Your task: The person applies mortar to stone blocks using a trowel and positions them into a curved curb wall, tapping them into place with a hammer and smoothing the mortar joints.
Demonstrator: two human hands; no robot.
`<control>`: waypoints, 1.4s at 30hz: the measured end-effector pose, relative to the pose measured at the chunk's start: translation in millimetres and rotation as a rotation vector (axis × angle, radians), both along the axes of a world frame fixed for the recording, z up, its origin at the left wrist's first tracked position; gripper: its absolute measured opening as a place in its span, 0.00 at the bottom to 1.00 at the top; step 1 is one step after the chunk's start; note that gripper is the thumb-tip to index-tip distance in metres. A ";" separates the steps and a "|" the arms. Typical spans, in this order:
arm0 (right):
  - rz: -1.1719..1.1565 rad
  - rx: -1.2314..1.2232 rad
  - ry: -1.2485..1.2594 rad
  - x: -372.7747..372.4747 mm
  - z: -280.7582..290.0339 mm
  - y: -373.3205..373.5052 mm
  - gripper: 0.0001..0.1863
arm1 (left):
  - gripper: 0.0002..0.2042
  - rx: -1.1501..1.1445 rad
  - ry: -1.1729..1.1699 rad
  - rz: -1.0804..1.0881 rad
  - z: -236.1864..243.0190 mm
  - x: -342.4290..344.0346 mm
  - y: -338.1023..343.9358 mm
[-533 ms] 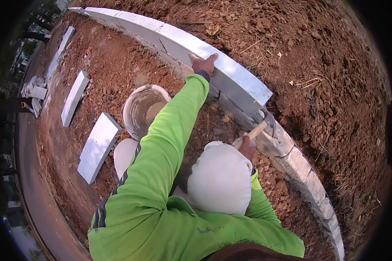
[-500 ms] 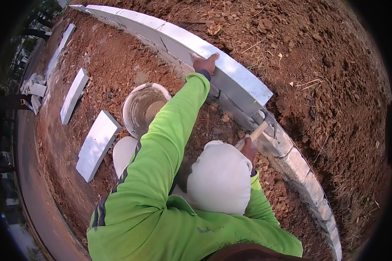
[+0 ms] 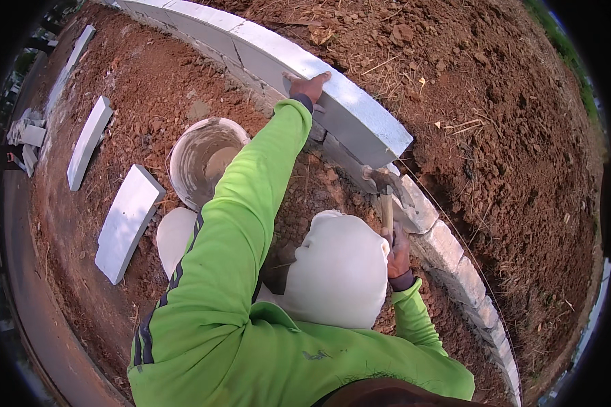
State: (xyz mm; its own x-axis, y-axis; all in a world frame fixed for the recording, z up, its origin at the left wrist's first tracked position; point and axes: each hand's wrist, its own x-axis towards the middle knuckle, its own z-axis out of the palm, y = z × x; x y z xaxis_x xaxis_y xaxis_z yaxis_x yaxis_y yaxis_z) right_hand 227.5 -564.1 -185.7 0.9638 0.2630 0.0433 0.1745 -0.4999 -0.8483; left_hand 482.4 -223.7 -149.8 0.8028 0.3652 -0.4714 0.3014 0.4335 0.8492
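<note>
My left hand (image 3: 308, 88) grips the upper edge of a long white block (image 3: 356, 115), the end one of the wall's top course. Its fingers lie partly over the block's top and side. In my right hand (image 3: 399, 252) is a hammer (image 3: 387, 214) with a pale wooden handle and a mortar-smeared head. The hammer's head is up against the lower course, just below the near end of the white block. My right fingers wrap the handle and are partly hidden. Rough, mortar-stained blocks (image 3: 442, 245) continue the lower course toward me on the right.
A mortar-coated bucket (image 3: 207, 159) stands left of my left forearm. Loose white blocks (image 3: 130, 222) lie on the reddish soil further left. A thin string (image 3: 478, 271) runs along the lower course. Dug, clumpy earth (image 3: 495, 149) lies beyond the wall.
My right hand has shifted right and nearer to me, and the hammer's handle now points more straight ahead. My left hand stays on the block. The whole view has shifted slightly.
</note>
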 end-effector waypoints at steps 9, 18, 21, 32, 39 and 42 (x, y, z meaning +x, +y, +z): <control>-0.044 -0.288 -0.428 136.7 79.9 82.5 0.11 | 0.54 0.051 0.007 0.025 -29.3 24.4 -0.4; 0.011 -0.477 -0.319 149.6 78.0 89.9 0.16 | 0.62 0.204 -0.032 0.077 -64.3 38.1 14.1; 0.011 -0.278 -0.454 167.5 101.9 101.4 0.17 | 0.63 0.145 -0.005 0.075 -18.5 16.2 -9.5; 0.235 -0.425 -0.475 346.6 105.8 318.6 0.22 | 0.64 0.462 0.007 0.124 -29.0 25.1 -5.1; 0.362 -0.543 -0.337 334.9 98.1 336.3 0.23 | 0.65 0.412 -0.029 0.106 -54.6 27.2 6.0; 0.329 -0.546 -0.330 339.5 100.1 336.2 0.23 | 0.65 0.365 -0.018 0.078 -43.9 19.3 4.0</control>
